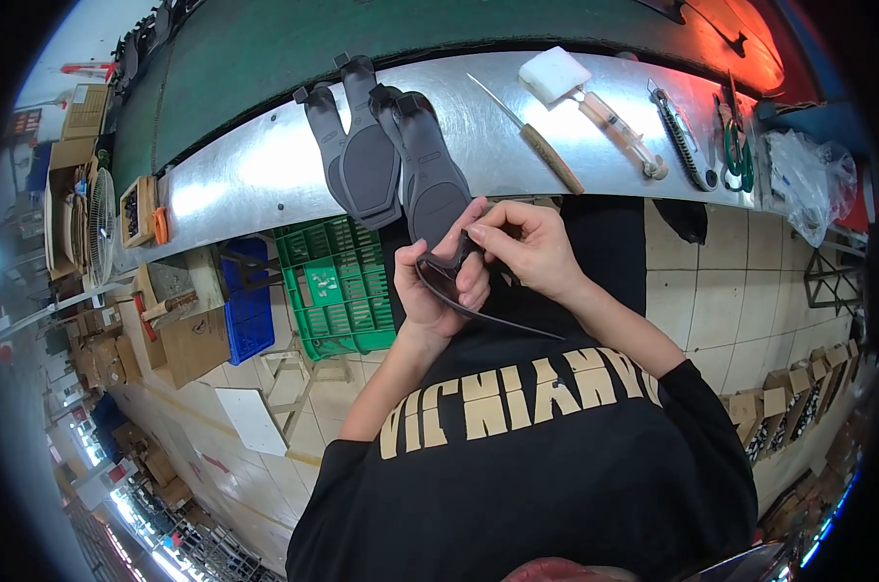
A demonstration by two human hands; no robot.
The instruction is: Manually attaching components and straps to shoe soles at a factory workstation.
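Observation:
My left hand (422, 296) is wrapped around a dark, thin, curved shoe sole (488, 315), seen nearly edge-on, its long end pointing down to the right. My right hand (532, 254) pinches a small dark part at its upper end, between thumb and forefinger; the fingertips hide most of that spot. Just beyond, several dark heeled shoe soles (370, 167) lie bunched on the metal bench edge (226, 184), heels away from me. One sole (436, 184) reaches over the front edge, close to my left fingers.
On the bench's right lie a wooden-handled awl (548, 155), white sponge block (554, 75), syringe (619, 133), utility knife (682, 136) and green-handled scissors (738, 160). A green belt (255, 48) runs behind. Below left stands a green crate (338, 291); a plastic bag (808, 179) hangs right.

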